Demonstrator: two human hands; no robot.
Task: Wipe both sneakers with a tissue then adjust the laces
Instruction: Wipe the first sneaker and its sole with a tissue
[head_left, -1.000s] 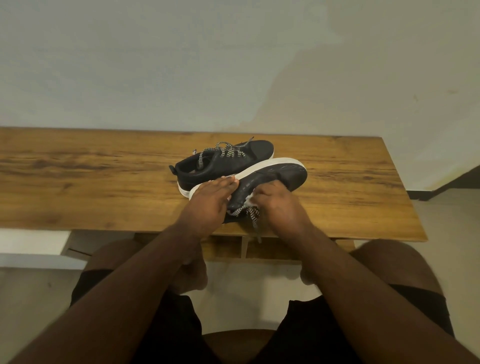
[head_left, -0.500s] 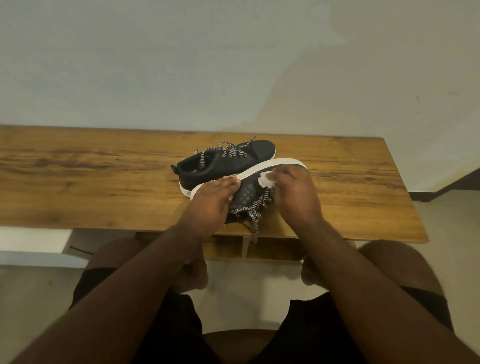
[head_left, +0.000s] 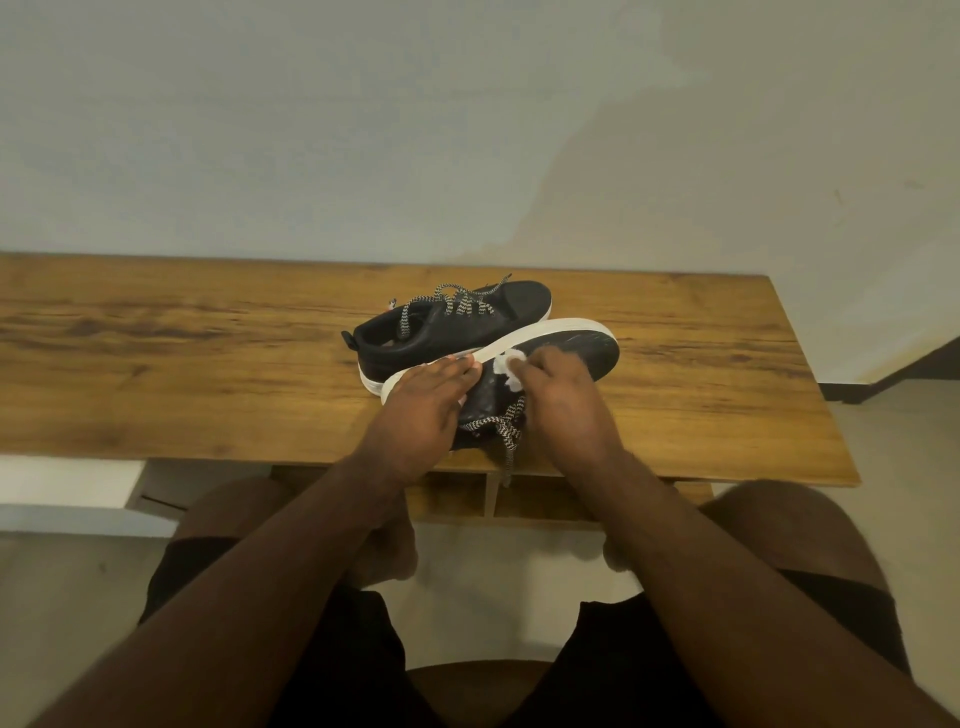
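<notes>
- While pinching the tissue (head_left: 508, 365) against the upper, right hand (head_left: 561, 400) now back over the middle of the near sneaker (head_left: 571, 351), fingers curled round the wad and pressed down onto the dark leather.
- Half a second ago further out toward the toe; a second ago down by the laces at the tongue. So a stroke out and partly back along the upper, read as a wiping pass in progress, not a finished one.
- Left hand (head_left: 423, 410) flat, fingers straight and laid across the white sole edge and side of that same sneaker, bracing it; clutching nothing, and placed much as in both earlier views.
- Near sneaker tipped on its side at the front edge of the bench (head_left: 156, 364), sole rim turned up and away, toe to the right, uncovered again and showing pale scuffs or sheen; cannot tell which.
- Striped laces (head_left: 501, 428) loose below the right hand, one end hanging over the bench edge: lace step judged not yet started.
- Far sneaker (head_left: 457, 322) upright just behind, touching or nearly touching the near one, its laces slack, no hand on it; in the same spot as before.
- Judgement: still early in the first half of the task, one shoe partly wiped, second shoe and both lacings left.
- Risk, as a guess: thin tissue tearing or bunching under pressure; braced sneaker sliding off the bench edge if the left hand lifts.
</notes>
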